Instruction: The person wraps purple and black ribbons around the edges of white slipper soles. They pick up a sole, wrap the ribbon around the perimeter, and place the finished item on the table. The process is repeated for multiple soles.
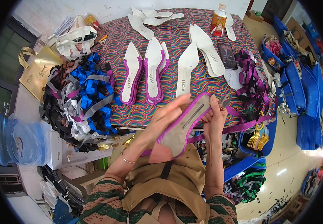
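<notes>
My right hand (pixel 216 115) pinches the narrow end of a shoe insole (pixel 176 135), its thumb on the face. Grey-beige in the middle, the insole is edged in glittery purple, with a pinkish patch at its wide lower end. What looks like metal scissors (pixel 225 100) pokes out beside the right fingers. Stretched fingers of my left hand (pixel 166 116) lie against the insole's left edge; the thumb is hidden. A purple strip (pixel 240 128) runs behind the insole toward the right. Beyond my hands lie purple-edged insole stacks (pixel 132 74) (pixel 153 72) and plain white insoles (pixel 187 69).
Blue, black and silver ribbons (pixel 90 91) heap at the table's left edge, purple and black ones (pixel 249 80) at its right. A phone (pixel 227 55) and a drink bottle (pixel 218 20) stand or lie farther back. Blue bins (pixel 294 86) fill the right side.
</notes>
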Motion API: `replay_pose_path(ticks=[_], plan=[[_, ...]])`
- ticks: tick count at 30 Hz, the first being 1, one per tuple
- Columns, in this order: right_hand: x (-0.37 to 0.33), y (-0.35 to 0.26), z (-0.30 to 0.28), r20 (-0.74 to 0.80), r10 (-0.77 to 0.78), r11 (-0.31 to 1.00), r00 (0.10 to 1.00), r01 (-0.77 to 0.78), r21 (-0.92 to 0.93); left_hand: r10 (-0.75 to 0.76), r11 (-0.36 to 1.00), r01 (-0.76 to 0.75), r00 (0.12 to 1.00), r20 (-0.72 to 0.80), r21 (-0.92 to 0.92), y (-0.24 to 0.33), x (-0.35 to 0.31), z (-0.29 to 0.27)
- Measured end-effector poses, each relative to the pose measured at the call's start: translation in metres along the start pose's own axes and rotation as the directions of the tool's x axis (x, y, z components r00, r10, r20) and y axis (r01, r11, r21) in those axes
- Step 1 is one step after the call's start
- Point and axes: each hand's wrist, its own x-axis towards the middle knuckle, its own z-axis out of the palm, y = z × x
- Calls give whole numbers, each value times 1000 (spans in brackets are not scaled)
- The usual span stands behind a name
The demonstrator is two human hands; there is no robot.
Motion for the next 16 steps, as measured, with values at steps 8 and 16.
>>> replay_pose_path(ticks=[8,16], plan=[[-2,17,21,-105,416,909,903,-417,13,295,887,-338,939,178,314,9,14,-36],[-4,20,2,130,213,806,968,-99,-583,362,913,-208,810,-461,351,12,34,-58]])
